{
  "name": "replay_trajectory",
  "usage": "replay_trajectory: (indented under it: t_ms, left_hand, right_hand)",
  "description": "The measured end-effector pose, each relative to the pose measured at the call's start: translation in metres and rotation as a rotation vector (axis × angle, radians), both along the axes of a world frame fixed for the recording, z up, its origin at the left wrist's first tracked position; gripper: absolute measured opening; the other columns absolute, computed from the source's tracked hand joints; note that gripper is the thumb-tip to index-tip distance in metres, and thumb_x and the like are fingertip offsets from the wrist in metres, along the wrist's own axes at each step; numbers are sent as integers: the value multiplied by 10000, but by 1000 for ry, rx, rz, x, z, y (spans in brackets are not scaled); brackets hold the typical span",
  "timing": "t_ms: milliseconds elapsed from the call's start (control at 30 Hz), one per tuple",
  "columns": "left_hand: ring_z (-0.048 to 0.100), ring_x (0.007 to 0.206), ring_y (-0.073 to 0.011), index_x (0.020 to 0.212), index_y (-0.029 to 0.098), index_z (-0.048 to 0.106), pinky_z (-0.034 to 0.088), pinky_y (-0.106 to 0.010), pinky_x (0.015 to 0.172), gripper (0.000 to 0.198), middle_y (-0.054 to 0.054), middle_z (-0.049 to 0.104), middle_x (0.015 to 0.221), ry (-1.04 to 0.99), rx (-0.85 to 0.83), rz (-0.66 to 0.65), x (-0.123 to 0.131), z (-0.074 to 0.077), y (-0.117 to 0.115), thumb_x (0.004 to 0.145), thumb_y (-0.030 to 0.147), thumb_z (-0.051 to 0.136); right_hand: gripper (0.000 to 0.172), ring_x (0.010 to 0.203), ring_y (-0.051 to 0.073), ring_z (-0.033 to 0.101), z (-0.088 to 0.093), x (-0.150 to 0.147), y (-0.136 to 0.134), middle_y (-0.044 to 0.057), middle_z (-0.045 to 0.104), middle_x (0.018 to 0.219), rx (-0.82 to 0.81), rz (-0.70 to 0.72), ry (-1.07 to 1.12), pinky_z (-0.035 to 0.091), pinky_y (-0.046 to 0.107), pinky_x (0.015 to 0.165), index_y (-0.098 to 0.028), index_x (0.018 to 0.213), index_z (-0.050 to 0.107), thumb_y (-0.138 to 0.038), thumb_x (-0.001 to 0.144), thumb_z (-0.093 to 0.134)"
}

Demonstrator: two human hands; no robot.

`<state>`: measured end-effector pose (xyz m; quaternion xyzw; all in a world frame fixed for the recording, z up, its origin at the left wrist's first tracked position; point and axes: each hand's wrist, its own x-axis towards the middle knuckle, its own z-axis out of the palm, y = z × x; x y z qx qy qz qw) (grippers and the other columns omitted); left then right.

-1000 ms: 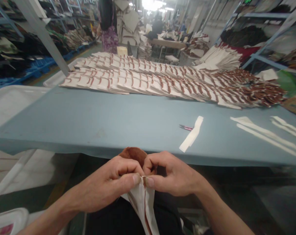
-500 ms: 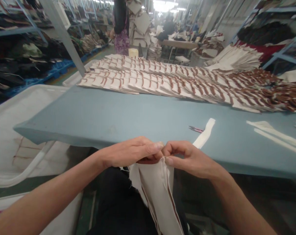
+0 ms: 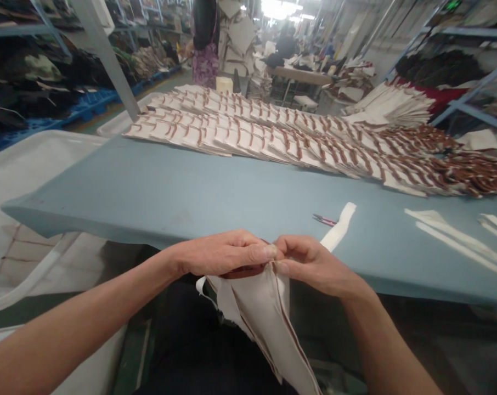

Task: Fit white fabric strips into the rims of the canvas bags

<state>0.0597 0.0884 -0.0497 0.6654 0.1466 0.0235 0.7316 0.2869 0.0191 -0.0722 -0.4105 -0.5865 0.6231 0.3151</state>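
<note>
A folded piece of off-white fabric [image 3: 259, 302] with brown edging hangs down from my hands at the table's near edge. My left hand [image 3: 232, 252] is closed over its top edge, the thumb lying along the top; the other fingers are partly hidden. My right hand [image 3: 310, 263] pinches the same top edge between thumb and forefinger, close against the left thumb. The fabric's lower end drapes over my lap, with a frayed, loose strip on its left side. Just beyond the right hand, thread snips [image 3: 325, 220] lie beside an off-white strip [image 3: 339, 226].
Rows of overlapping off-white pieces with brown edges [image 3: 248, 131] cover the far side of the blue table [image 3: 170, 186]. More strips [image 3: 458, 236] lie at right. A white bin [image 3: 43, 148] stands at left. A person [image 3: 205, 49] stands beyond the table, near shelves.
The view has shifted slightly. The hanging fabric has swung a little, its lower end further right, and the loose strip at its left shows more. Both hands keep their hold.
</note>
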Motion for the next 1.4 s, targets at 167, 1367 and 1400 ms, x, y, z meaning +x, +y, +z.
replay_trajectory:
  t_ms: [167, 1367, 1400]
  left_hand:
    - [242, 551, -98, 673, 209, 367, 202, -270, 485, 598, 62, 310, 637, -10, 115, 61, 2, -5, -4, 1012, 696, 443]
    - [443, 628, -112, 748, 158, 605, 333, -213, 551, 415, 24, 534, 725, 149, 321, 594, -15, -37, -61, 1017, 459, 507]
    - [466, 639, -115, 754, 160, 617, 349, -212, 562, 409, 20, 562, 738, 147, 332, 630, -15, -38, -63, 1018, 454, 511]
  right_hand:
    - [399, 643, 105, 395, 2, 0, -2, -48, 490, 688, 15, -34, -80, 329, 238, 602, -177, 765, 561, -499, 889, 761]
    - [106, 810, 166, 601, -10, -32, -29, 4, 648, 856, 281, -407, -314, 477, 296, 757, -210, 885, 606, -306, 929, 611]
    - [113, 760, 159, 583, -10, -34, -35, -6, 632, 811, 268, -416, -353, 466, 290, 721, -210, 864, 602, -305, 921, 622]
